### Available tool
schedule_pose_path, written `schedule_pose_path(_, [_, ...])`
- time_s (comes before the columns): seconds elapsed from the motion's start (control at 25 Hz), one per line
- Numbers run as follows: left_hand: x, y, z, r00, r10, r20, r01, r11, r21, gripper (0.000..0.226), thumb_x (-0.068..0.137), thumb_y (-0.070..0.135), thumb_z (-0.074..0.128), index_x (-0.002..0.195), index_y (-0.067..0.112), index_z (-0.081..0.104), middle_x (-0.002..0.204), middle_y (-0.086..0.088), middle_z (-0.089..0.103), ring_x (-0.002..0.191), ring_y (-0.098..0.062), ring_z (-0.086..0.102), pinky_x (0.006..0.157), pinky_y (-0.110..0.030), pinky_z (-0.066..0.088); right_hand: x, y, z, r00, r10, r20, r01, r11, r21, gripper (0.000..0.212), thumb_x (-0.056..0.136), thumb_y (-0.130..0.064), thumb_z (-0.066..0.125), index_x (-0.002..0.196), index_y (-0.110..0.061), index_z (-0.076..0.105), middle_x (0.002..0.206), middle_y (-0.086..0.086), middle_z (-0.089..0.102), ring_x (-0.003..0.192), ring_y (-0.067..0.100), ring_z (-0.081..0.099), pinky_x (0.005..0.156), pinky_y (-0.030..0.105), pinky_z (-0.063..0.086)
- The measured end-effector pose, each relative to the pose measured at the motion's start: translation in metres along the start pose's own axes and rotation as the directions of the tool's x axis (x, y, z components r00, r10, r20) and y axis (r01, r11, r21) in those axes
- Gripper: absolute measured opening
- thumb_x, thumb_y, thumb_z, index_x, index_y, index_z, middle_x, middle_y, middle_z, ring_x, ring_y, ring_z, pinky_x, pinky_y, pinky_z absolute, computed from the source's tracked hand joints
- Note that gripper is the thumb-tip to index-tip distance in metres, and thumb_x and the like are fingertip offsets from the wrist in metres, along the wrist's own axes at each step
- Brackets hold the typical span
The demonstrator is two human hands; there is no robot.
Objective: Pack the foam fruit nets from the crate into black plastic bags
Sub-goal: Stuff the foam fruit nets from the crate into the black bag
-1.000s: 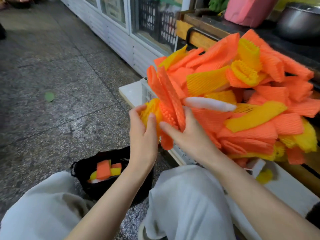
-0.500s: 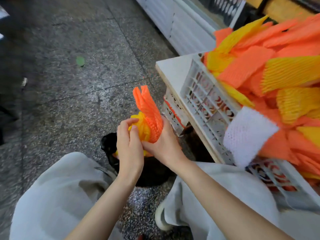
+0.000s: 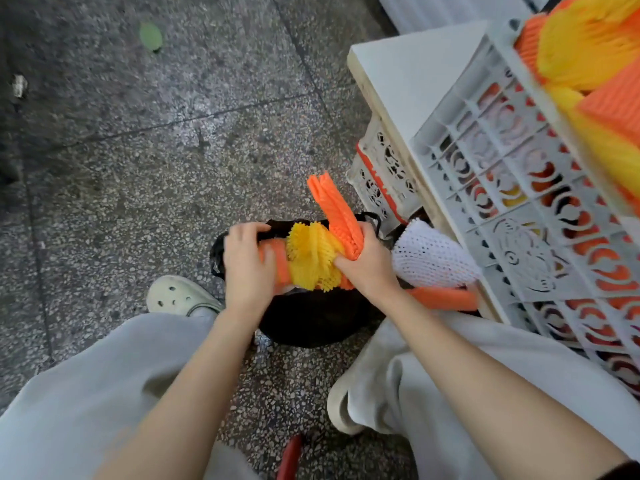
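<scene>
- Left hand (image 3: 247,268) grips one end of the bundle of foam nets (image 3: 311,259) and right hand (image 3: 369,268) clamps the other, likely squeezing it small enough to fit.
- The bundle hovers right over the mouth of the black bag (image 3: 311,320) on the floor.
- Springy ribbed mesh: yellow crumpled, orange strips poking up.
- The white lattice crate (image 3: 519,188) on the desk (image 3: 408,74) is heaped with more.
</scene>
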State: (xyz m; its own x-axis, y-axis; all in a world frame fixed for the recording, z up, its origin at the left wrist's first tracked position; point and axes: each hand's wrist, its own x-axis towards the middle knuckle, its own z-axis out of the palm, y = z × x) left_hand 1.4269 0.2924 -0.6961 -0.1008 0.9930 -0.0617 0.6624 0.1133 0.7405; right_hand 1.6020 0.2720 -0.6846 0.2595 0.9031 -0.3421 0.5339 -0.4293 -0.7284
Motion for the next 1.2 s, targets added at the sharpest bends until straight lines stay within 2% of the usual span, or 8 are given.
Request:
schedule_pose_path(0.16, [0.021,-0.049,-0.008,0.935,-0.352,-0.037,0.353,0.922,0.157,0.061,0.085,0.011,0.061,0.140,0.006,0.034,0.144,-0.019,0.037,0.133,-0.034,0.033,0.107,-0.044,0.026,0.008,0.005,0.015,0.998,0.031,0.058,-0.034,0.998,0.058,0.054,0.079,-0.013,0.066,0.127,-0.019,0.043,0.104,-0.002,0.058,0.091,0.014,0.056,0.079,0.024,0.043])
schedule_pose_path(0.28, [0.028,-0.065,-0.005,0.850,-0.525,0.049,0.524,0.851,0.034,0.040,0.087,0.015,0.060,0.124,0.000,0.053,0.117,-0.020,0.062,0.113,-0.034,0.054,0.096,-0.038,0.039,0.014,0.003,0.030,0.999,-0.002,0.044,-0.003,0.994,0.109,0.056,0.079,-0.011,0.067,0.128,-0.019,0.041,0.106,-0.002,0.058,0.096,0.014,0.056,0.079,0.024,0.041])
schedule_pose_path(0.44, [0.024,-0.041,0.000,0.896,-0.444,-0.028,0.432,0.883,-0.183,0.022,0.093,0.022,0.053,0.102,0.005,0.064,0.085,-0.015,0.068,0.072,-0.015,0.064,0.079,-0.034,0.049,0.022,0.014,0.045,0.981,-0.058,0.186,0.080,0.991,-0.111,0.060,0.077,-0.012,0.068,0.131,-0.020,0.042,0.113,0.007,0.058,0.103,0.024,0.057,0.082,0.031,0.044])
schedule_pose_path(0.64, [0.016,-0.015,-0.003,0.917,-0.397,0.041,0.379,0.833,-0.403,0.010,0.093,0.020,0.056,0.085,0.015,0.060,0.066,-0.010,0.053,0.047,-0.001,0.056,0.060,-0.028,0.046,0.017,0.035,0.045,0.845,0.229,0.484,0.208,0.692,-0.691,0.058,0.086,-0.019,0.062,0.138,-0.014,0.038,0.129,0.015,0.049,0.117,0.036,0.051,0.095,0.040,0.043])
schedule_pose_path(0.76, [0.004,-0.007,-0.005,0.917,-0.396,0.052,0.387,0.847,-0.365,0.011,0.089,0.023,0.058,0.079,0.021,0.062,0.060,0.001,0.048,0.059,-0.017,0.051,0.065,-0.034,0.044,0.017,0.029,0.050,0.873,0.293,0.390,-0.001,0.801,-0.599,0.063,0.086,-0.024,0.064,0.136,-0.003,0.031,0.124,0.018,0.055,0.113,0.036,0.055,0.087,0.037,0.046])
schedule_pose_path(0.88, [-0.016,0.000,-0.002,0.909,-0.415,0.027,0.405,0.871,-0.278,0.009,0.089,0.019,0.057,0.086,0.014,0.063,0.062,0.007,0.048,0.061,-0.013,0.045,0.066,-0.031,0.038,0.023,0.006,0.063,0.958,0.248,0.144,-0.226,0.962,-0.150,0.064,0.082,-0.025,0.070,0.126,0.001,0.032,0.123,0.019,0.052,0.110,0.034,0.054,0.081,0.031,0.040])
schedule_pose_path(1.08, [-0.009,0.000,-0.007,0.958,-0.283,-0.041,0.266,0.933,-0.241,0.030,0.084,0.027,0.047,0.104,0.012,0.063,0.098,-0.004,0.066,0.094,-0.022,0.060,0.088,-0.038,0.047,0.017,-0.018,0.091,0.997,-0.017,-0.074,0.015,1.000,-0.026,0.047,0.081,-0.024,0.070,0.117,-0.013,0.043,0.116,0.010,0.043,0.096,0.030,0.054,0.077,0.032,0.040])
schedule_pose_path(1.2, [0.022,0.000,-0.019,0.962,-0.241,-0.128,0.205,0.948,-0.244,0.027,0.085,0.025,0.044,0.103,0.015,0.062,0.105,-0.001,0.065,0.100,-0.017,0.059,0.093,-0.032,0.044,0.018,-0.014,0.111,0.974,-0.199,0.107,0.225,0.906,-0.359,0.041,0.087,-0.015,0.060,0.126,-0.017,0.046,0.123,0.010,0.041,0.109,0.031,0.048,0.084,0.037,0.043])
